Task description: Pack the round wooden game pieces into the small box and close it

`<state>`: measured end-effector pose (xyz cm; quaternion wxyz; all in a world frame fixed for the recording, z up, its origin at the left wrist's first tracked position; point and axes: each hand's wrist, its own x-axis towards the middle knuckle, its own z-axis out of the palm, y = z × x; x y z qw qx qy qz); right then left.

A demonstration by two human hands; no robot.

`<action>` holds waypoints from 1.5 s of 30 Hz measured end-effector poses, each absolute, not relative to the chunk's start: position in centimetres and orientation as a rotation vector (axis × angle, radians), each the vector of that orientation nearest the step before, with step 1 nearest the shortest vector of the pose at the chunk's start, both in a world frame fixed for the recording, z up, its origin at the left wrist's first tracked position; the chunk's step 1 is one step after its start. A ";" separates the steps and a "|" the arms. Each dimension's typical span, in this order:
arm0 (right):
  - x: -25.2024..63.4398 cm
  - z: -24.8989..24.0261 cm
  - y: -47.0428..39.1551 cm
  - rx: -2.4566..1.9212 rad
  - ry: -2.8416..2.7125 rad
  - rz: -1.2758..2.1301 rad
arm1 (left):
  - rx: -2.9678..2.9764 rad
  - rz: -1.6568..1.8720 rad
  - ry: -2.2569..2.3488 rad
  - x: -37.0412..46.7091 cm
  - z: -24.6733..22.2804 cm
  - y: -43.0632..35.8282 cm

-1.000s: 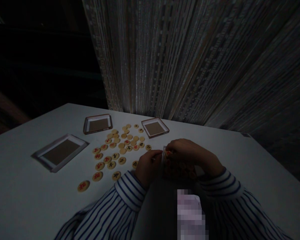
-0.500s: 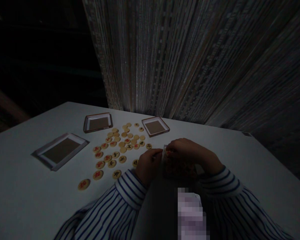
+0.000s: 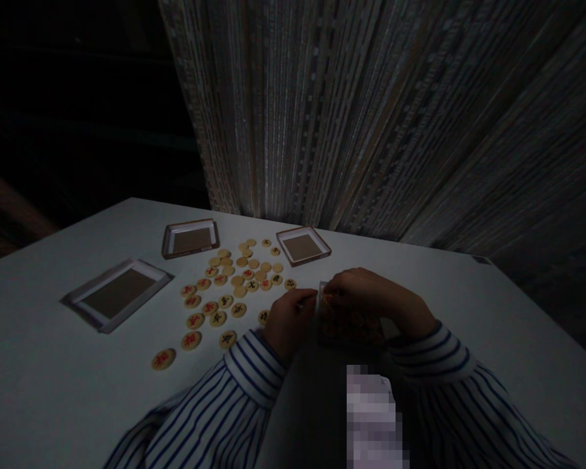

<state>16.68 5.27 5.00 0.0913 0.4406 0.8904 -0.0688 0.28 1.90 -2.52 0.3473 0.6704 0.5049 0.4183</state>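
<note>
A small box (image 3: 350, 340) with red-marked Chinese chess pieces in it stands on the table in front of me, in deep shadow. My left hand (image 3: 290, 322) is closed at the box's left rim, fingertips on its corner. Over the box's far left corner, my right hand (image 3: 364, 290) pinches a Chinese chess piece (image 3: 327, 298), mostly covered by the fingers. Many round wooden Chinese chess pieces (image 3: 217, 318) lie loose to the left of my hands, some showing red or black characters, others face down.
Three shallow open box parts rest on the white table (image 3: 469, 339): a flat one (image 3: 85, 311) at left, one (image 3: 189, 251) at the back left, another (image 3: 312, 258) at the back middle. A string curtain (image 3: 293, 117) hangs behind the table. A pixelated patch covers the bottom middle.
Almost nothing differs. The view has shifted very slightly; both hands stay at the box, and the loose pieces keep their places.
</note>
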 end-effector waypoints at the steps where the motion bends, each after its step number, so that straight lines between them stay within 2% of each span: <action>1: 16.7 5.0 5.3 1.311 2.646 -0.206 | 1.744 1.089 1.316 0.3 -2.5 1.9; 30: 16.7 5.1 5.3 1.313 2.638 -0.191 | 1.741 1.107 1.304 0.3 -2.5 1.9; 45: 16.6 7.0 4.9 1.499 2.666 0.061 | 1.698 1.143 1.356 0.2 -2.0 1.8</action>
